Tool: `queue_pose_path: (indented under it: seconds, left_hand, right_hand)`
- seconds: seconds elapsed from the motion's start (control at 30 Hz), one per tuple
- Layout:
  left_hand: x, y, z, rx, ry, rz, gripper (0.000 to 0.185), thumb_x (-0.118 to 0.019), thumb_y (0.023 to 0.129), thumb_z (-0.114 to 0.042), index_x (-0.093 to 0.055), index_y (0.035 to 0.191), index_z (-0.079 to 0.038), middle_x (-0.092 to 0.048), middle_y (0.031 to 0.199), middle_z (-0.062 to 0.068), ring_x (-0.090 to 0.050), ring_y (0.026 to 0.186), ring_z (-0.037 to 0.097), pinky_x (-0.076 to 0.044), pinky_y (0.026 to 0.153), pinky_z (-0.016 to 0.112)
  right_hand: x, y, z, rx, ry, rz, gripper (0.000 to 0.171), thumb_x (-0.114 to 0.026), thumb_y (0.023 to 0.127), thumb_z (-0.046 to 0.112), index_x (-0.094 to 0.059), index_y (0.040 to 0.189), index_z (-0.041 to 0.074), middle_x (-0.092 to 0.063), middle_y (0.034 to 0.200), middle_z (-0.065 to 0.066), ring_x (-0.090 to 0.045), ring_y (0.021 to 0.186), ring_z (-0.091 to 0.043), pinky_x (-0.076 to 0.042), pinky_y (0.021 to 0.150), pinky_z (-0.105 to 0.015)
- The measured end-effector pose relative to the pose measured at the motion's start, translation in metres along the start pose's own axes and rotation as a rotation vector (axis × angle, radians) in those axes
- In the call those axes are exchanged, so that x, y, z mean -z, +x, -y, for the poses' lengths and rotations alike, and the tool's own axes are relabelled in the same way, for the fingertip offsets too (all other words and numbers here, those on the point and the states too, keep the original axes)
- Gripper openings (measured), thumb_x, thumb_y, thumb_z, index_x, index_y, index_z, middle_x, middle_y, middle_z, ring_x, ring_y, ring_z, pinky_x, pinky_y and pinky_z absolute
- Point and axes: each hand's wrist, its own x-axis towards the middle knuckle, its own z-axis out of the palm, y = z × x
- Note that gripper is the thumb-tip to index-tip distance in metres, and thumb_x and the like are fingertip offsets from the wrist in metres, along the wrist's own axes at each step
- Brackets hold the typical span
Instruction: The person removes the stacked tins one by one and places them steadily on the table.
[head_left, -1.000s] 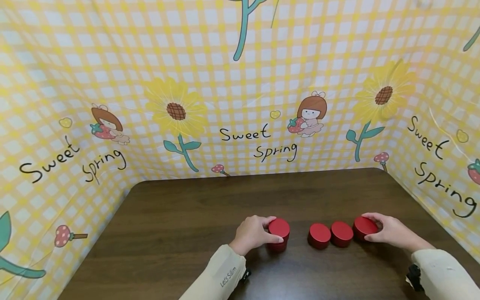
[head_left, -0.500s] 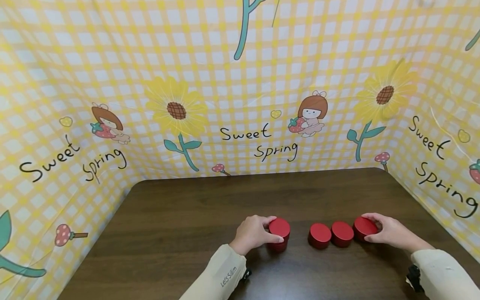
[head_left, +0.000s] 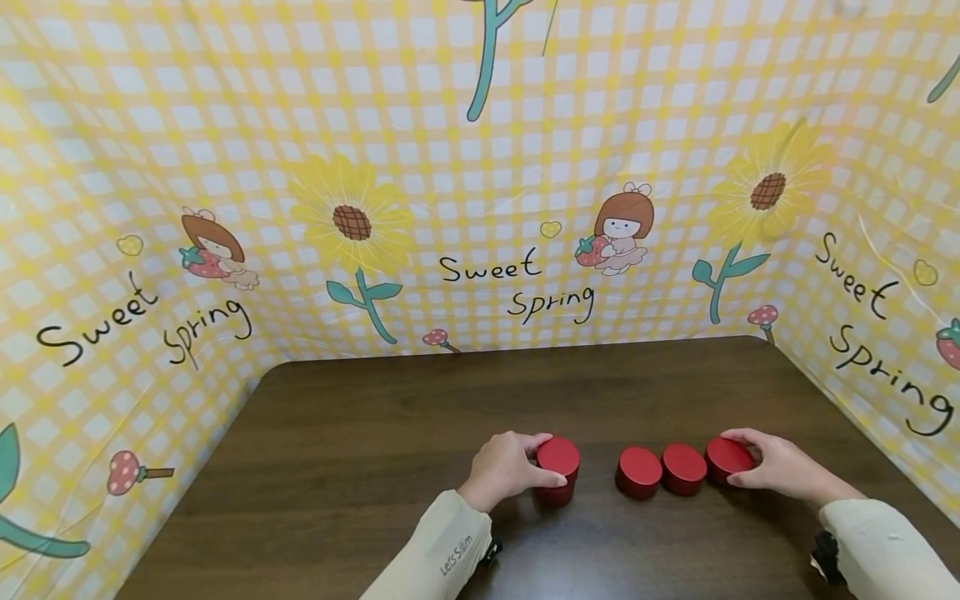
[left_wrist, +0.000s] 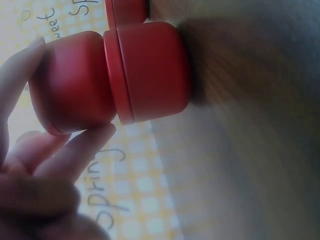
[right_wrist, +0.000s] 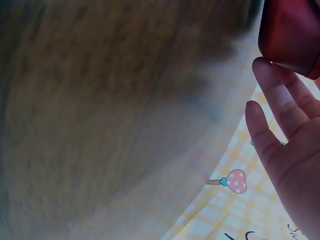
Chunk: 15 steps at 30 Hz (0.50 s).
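near the table's [head_left: 375, 433] front edge our left hand [head_left: 504, 468] grips the stacked red tin [head_left: 558, 460]; our right hand [head_left: 776, 463] curls round the rightmost red tin [head_left: 727, 457], two more between.

Cream long sleeves [head_left: 438, 554]; left one lettered "Let's Slim" — bare fingers [head_left: 551, 478].

Head view bright, evenly lit, sharp; backdrop bows at frame edges from wide lens. Soft shadows on counter [head_left: 375, 467]. Both wrist views hazy, washed out, close surfaces out of focus.
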Motion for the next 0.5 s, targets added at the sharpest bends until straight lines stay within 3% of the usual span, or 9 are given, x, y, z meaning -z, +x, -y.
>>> queue_pose_path:
  seconds: [0.5]
  left_hand:
    - [0.0005, 0.0009, 0.001, -0.007, -0.014, 0.01, 0.061, -0.084, 0.07, -0.038, -0.067, 0.124, -0.017, -0.071, 0.107, 0.002, -0.061, 0.092, 0.018, -0.046, 0.064, 0.031]
  right_hand:
    - [-0.0013, 0.0001, 0.0009, -0.001, -0.002, 0.004, 0.06, -0.079, 0.074, 0.015, -0.051, 0.12, -0.014, -0.063, 0.099, -0.012, -0.055, 0.078, -0.005, -0.045, 0.065, -0.025]
